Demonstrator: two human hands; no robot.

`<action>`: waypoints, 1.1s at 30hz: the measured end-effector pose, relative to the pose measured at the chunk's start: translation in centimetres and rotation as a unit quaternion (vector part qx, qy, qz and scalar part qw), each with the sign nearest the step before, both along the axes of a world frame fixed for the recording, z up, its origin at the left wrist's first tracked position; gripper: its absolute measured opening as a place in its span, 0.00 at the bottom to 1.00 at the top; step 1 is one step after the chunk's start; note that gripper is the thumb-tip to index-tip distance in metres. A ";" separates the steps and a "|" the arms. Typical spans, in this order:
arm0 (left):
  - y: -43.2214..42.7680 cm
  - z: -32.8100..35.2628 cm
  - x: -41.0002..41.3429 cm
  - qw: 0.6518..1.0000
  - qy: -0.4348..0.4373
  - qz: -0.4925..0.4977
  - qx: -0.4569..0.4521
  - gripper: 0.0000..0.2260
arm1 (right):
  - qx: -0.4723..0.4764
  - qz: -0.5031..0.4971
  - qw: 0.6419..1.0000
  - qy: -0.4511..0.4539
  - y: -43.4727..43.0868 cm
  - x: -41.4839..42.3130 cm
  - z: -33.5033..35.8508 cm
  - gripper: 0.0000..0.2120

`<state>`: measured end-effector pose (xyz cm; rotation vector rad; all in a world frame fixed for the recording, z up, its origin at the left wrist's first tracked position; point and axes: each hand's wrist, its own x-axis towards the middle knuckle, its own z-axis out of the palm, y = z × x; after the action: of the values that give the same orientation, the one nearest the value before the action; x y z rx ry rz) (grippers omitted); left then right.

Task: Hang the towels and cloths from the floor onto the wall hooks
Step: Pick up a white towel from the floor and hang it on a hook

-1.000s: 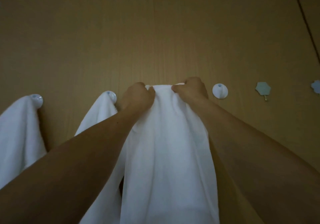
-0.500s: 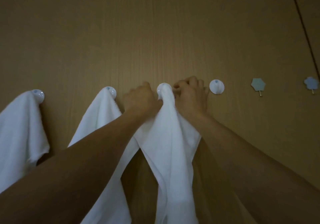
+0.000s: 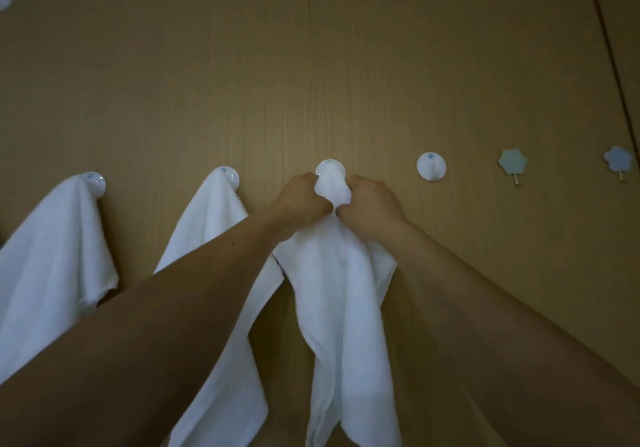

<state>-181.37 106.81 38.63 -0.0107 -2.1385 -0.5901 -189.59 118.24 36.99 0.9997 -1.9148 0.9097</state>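
White towel (image 3: 341,294) sits bunched over the hook (image 3: 329,166); left hand (image 3: 304,197) and right hand (image 3: 372,202) squeeze it; next, let go gently; it seems caught.

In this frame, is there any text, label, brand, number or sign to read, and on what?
None can be read. The three hanging towels, the round white hooks, the two flower-shaped hooks and the wooden wall all look plain; no tag or print shows in the dim light.
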 end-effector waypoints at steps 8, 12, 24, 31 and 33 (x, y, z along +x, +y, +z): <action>-0.1 -4.8 -0.6 0.981 -0.018 -0.043 0.187 0.10 | -0.096 0.128 0.971 -0.177 -0.3 0.3 -2.9 0.14; 0.0 -7.4 -0.5 0.986 0.050 -0.035 0.154 0.14 | -0.091 0.078 0.979 -0.165 -0.5 0.5 -5.9 0.17; 1.7 -14.3 1.9 0.994 0.063 0.094 0.005 0.34 | -0.105 0.112 0.947 -0.283 3.6 2.0 -12.1 0.35; 1.2 -18.4 5.3 0.983 -0.011 0.119 -0.138 0.37 | -0.072 0.033 0.952 -0.297 5.9 6.5 -16.3 0.36; 0.9 -19.9 6.4 0.975 -0.019 0.141 -0.171 0.37 | -0.070 0.008 0.951 -0.301 6.4 8.5 -18.0 0.35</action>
<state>-174.94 107.68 18.71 0.1136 -2.2025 -0.0526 -181.09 124.65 18.98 0.6969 -2.2882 1.4633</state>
